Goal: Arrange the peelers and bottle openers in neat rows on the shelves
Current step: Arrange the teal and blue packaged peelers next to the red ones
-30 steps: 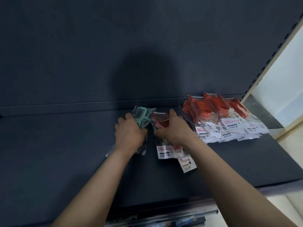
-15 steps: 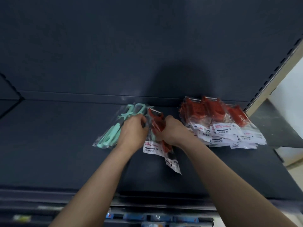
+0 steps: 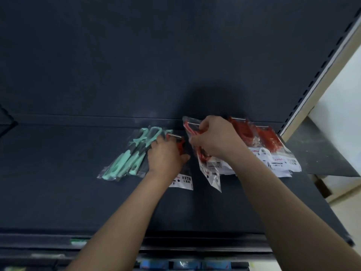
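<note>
Peelers of red plastic in clear printed bags point(image 3: 270, 147) lie heaped at the right end of the dark shelf point(image 3: 58, 192). We cannot count them, since they overlap and our right forearm point(image 3: 293, 202) cuts across them. Our right hand point(image 3: 214, 139) holds a small bunch of red bagged peelers point(image 3: 208, 170) just beside that heap, its grip closed around their upper ends. Our left hand point(image 3: 166, 155) lies over a single red bagged peeler point(image 3: 181, 146) and touches the mint-green bagged peelers point(image 3: 125, 163) fanned out to its left. Its fingers are hidden under the knuckles, so we cannot tell its grip. Label print is too blurred to read.
</note>
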### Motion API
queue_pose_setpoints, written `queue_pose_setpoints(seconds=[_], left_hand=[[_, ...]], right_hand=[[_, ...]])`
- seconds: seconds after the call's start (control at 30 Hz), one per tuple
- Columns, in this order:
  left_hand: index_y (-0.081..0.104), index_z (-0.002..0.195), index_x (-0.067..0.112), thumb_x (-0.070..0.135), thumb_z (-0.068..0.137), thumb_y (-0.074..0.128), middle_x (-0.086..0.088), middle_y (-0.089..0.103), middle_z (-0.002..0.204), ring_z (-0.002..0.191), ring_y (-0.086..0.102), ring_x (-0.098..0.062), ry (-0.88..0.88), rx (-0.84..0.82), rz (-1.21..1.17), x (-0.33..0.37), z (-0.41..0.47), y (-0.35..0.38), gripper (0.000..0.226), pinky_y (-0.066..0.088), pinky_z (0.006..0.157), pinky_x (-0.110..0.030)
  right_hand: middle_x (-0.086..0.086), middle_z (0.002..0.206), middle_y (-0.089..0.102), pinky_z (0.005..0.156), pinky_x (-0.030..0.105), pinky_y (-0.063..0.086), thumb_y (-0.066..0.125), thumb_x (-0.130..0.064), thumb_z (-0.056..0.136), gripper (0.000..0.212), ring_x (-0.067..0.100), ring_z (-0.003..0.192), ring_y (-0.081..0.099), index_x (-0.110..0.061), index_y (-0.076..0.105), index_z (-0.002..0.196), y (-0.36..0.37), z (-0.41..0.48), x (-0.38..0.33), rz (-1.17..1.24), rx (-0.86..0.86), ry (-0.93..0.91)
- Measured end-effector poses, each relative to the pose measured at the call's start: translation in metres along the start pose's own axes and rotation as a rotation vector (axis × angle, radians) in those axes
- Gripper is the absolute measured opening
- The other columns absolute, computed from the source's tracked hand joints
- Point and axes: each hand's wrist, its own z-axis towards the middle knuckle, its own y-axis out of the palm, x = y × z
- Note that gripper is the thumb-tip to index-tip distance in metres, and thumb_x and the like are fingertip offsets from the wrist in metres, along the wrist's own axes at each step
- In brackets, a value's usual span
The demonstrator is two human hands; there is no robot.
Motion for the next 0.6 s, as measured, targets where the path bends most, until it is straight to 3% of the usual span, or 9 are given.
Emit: queue_pose_setpoints(seconds=[0.13, 0.27, 0.37, 0.5, 0.6], left_hand=[[0.041, 0.126, 0.008, 0.045, 0.08, 0.065, -0.019, 0.05, 0.122, 0.114, 0.047, -0.034, -0.051, -0.021, 0.133, 0.006, 0.003, 0.009, 0.064, 0.044, 0.087, -0.041], [0.045, 0.123, 0.006, 0.02, 0.082, 0.06, -0.019, 0.052, 0.121, 0.113, 0.048, -0.034, -0.048, -0.01, 0.128, 0.012, 0.005, 0.012, 0.046, 0.045, 0.086, -0.04], [0.048, 0.119, 0.002, 0.013, 0.08, 0.056, -0.021, 0.059, 0.11, 0.104, 0.054, -0.036, -0.036, 0.084, 0.057, 0.014, 0.007, 0.007, 0.041, 0.046, 0.08, -0.041], [0.052, 0.115, 0.002, 0.019, 0.082, 0.058, -0.021, 0.061, 0.094, 0.088, 0.057, -0.036, 0.035, 0.27, -0.089, 0.023, 0.006, -0.006, 0.038, 0.043, 0.067, -0.037], [0.057, 0.107, 0.008, 0.028, 0.082, 0.058, -0.015, 0.063, 0.089, 0.082, 0.058, -0.032, 0.094, 0.3, -0.215, 0.042, 0.004, -0.017, 0.032, 0.038, 0.063, -0.031]], right_hand=[[0.008, 0.085, 0.066, 0.07, 0.039, 0.056, 0.071, -0.022, 0.077, 0.023, 0.025, 0.074, 0.065, -0.007, 0.062, 0.091, -0.011, -0.001, 0.007, 0.044, 0.057, 0.014], [0.006, 0.086, 0.066, 0.077, 0.041, 0.056, 0.069, -0.02, 0.075, 0.016, 0.026, 0.078, 0.065, -0.012, 0.062, 0.087, -0.017, 0.001, 0.02, 0.096, 0.122, 0.056], [0.004, 0.083, 0.066, 0.077, 0.041, 0.055, 0.069, -0.019, 0.076, 0.012, 0.024, 0.079, 0.065, -0.013, 0.063, 0.085, -0.023, 0.004, 0.027, 0.089, 0.162, 0.056], [0.009, 0.08, 0.068, 0.073, 0.044, 0.056, 0.067, -0.015, 0.077, 0.013, 0.027, 0.074, 0.066, -0.006, 0.064, 0.086, -0.03, 0.009, 0.037, 0.089, 0.195, 0.055], [0.01, 0.077, 0.067, 0.069, 0.044, 0.057, 0.067, -0.015, 0.077, 0.011, 0.028, 0.071, 0.066, -0.006, 0.064, 0.083, -0.039, 0.013, 0.049, 0.072, 0.232, 0.073]])
